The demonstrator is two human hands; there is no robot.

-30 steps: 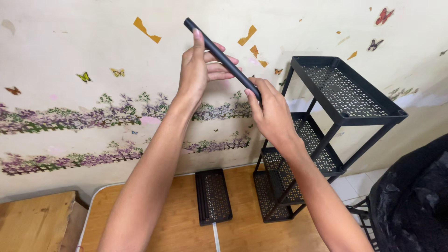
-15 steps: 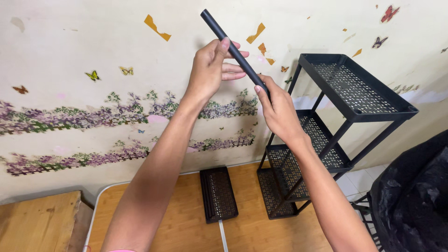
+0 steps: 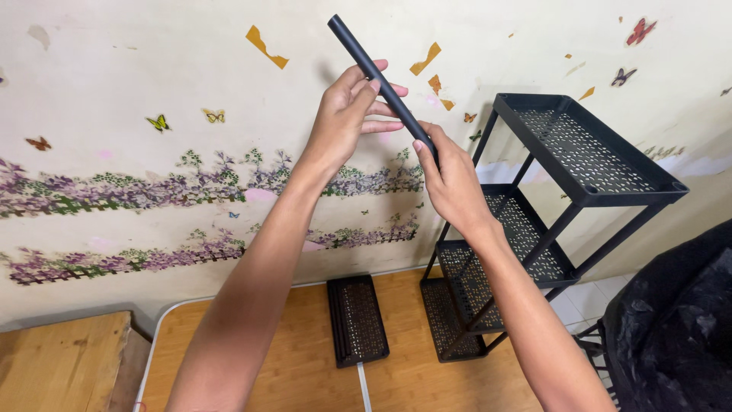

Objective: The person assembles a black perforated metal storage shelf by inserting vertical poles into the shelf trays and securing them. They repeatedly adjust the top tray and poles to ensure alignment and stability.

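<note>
Nearest, both forearms rise from the bottom edge toward a black tube (image 3: 381, 80) held up slantwise before the butterfly-papered wall (image 3: 114, 91). Left hand (image 3: 343, 122) curls its fingers around the tube's middle, steadying it; right hand (image 3: 451, 183) grips the lower end, thumb pressed along it, seemingly to guide that end. Farther right stands a black tiered rack (image 3: 587, 164) on the wooden tabletop (image 3: 282, 343), with a loose perforated shelf (image 3: 357, 319) lying flat to its left.

Black rod (image 3: 374, 69), black perforated rack (image 3: 583, 152), cream wall (image 3: 114, 69) with purple flowers, butterflies.
</note>
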